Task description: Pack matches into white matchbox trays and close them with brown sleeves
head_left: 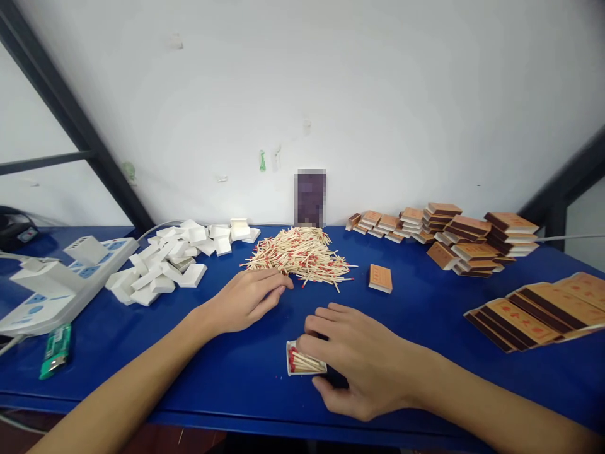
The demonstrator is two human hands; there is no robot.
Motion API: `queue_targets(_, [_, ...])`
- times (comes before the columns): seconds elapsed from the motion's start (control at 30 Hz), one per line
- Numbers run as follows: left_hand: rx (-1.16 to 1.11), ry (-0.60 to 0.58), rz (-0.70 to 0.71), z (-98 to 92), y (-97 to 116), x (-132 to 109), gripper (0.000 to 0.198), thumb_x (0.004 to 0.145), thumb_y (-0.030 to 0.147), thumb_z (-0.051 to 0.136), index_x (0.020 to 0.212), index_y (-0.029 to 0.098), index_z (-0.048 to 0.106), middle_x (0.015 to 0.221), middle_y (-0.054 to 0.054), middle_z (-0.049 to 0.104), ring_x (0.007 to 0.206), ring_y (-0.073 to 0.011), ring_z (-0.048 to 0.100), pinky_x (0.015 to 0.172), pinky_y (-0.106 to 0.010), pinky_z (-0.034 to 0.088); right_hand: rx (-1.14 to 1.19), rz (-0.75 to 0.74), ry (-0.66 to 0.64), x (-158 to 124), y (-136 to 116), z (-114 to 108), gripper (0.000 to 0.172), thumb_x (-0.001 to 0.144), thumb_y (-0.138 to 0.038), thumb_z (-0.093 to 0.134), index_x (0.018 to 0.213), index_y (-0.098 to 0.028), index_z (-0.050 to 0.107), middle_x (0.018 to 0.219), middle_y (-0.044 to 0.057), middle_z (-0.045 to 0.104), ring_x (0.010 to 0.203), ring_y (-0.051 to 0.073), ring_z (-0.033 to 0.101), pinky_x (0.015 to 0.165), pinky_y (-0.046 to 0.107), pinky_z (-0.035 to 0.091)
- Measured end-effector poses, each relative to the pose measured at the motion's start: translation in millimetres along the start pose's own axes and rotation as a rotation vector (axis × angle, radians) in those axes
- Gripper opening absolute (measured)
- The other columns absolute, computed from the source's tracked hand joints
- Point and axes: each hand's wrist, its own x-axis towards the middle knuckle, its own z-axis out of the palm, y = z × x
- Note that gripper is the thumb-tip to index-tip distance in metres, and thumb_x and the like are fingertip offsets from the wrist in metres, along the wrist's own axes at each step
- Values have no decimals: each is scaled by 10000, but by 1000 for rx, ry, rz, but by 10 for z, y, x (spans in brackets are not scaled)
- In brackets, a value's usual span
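Observation:
My right hand [363, 359] is curled around a small white matchbox tray [288, 359] at the front of the table. Its fingers lie along the tray's far side and the thumb near the close side, hiding the right end. Red-tipped matches [305, 362] lie in the tray, heads to the left. At the near left edge of a loose heap of matches [302, 252] is my left hand [253, 296]. Its fingers bend downward, close together, with the thumb near the index fingertip; whatever is between them is hidden.
White empty trays [165, 261] are heaped at left, beside a power strip [89, 277] and a green packet [55, 350]. One orange matchbox sleeve [380, 278] lies right of the matches. More sleeves are stacked [466, 236] and fanned out [534, 309] at right. A wall stands behind.

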Motion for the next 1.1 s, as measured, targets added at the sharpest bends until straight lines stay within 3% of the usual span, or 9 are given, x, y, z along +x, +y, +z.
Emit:
queue_targets(0.13, [-49, -37, 71, -5, -4, -1, 287, 988, 155, 331, 1147, 188, 569, 1018, -65, 629, 917, -165, 596, 811, -285, 452, 7, 78, 120, 11, 134, -10, 199, 900, -323, 485, 985, -172, 582, 890, 63, 614, 795, 197, 544, 752, 332, 406])
queue_targets(0.23, [-56, -39, 168, 4, -10, -8, 287, 966, 122, 352, 1051, 188, 618, 953, -57, 634, 861, -152, 591, 771, -274, 448, -168, 314, 244, 10, 370, -13, 176, 921, -232, 441, 988, -156, 586, 937, 95, 633, 867, 232, 575, 765, 352, 420])
queue_targets(0.37, [54, 18, 208, 54, -32, -22, 246, 938, 133, 405, 982, 179, 643, 902, -47, 660, 792, -148, 597, 720, -276, 439, -293, 504, 185, -11, 609, 3, 198, 886, -190, 500, 1058, -153, 590, 953, 101, 628, 890, 263, 583, 726, 359, 438])
queue_targets(0.67, [115, 212, 41, 77, 8, 37, 212, 868, 107, 439, 857, 174, 640, 736, 20, 673, 586, -99, 525, 765, -325, 355, 45, 336, 249, -9, 556, 89, 342, 870, -101, 457, 1189, -180, 552, 1068, 93, 633, 979, 220, 595, 844, 351, 476])
queue_targets(0.8, [26, 246, 7, 82, 21, 38, 170, 830, 131, 486, 872, 164, 647, 695, 16, 644, 559, -98, 515, 686, -276, 408, -34, 342, 230, -16, 602, 93, 356, 821, -54, 465, 1141, -157, 584, 1062, 108, 634, 1006, 259, 583, 870, 405, 467])
queue_targets(0.93, [-39, 156, 22, 96, 36, 28, 165, 860, 152, 489, 903, 161, 647, 686, 15, 605, 551, -91, 506, 579, -226, 404, -74, 373, 195, -7, 618, 132, 306, 826, -63, 485, 1089, -158, 609, 1003, 104, 641, 945, 261, 592, 813, 396, 470])
queue_targets(1.1, [-21, 38, 51, 120, 50, 40, 200, 915, 168, 448, 974, 163, 639, 772, -7, 602, 596, -97, 519, 578, -227, 408, 145, 282, 245, 38, 497, 169, 269, 899, -117, 491, 1137, -182, 600, 941, 70, 643, 864, 192, 594, 741, 298, 462])
